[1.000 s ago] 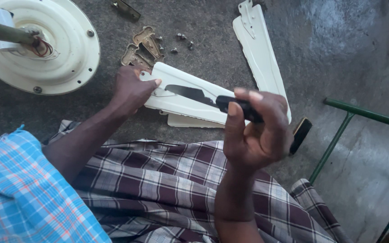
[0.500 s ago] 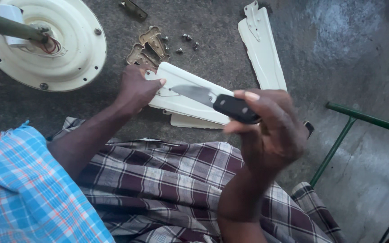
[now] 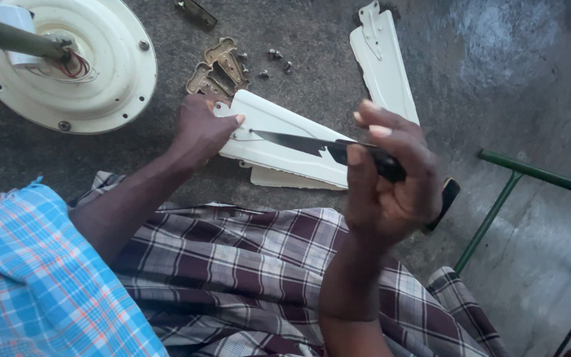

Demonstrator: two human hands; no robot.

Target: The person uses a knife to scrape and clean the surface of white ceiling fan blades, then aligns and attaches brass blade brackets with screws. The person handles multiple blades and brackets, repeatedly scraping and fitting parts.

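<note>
Right hand (image 3: 391,192) closed round black handle of knife (image 3: 299,141), blade pointing left along long axis of cream fan blade (image 3: 279,135) flat on floor (image 3: 510,79), left hand (image 3: 203,129) pinning its near end, fingers curled.

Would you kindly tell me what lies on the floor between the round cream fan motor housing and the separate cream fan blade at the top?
In the head view, brass-coloured metal brackets and small loose screws lie there.

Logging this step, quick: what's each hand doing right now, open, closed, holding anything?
Left hand: closed on the end of the cream fan blade, pressing it to the floor.
Right hand: closed around the black handle of a knife, blade pointing left over the fan blade.
</note>
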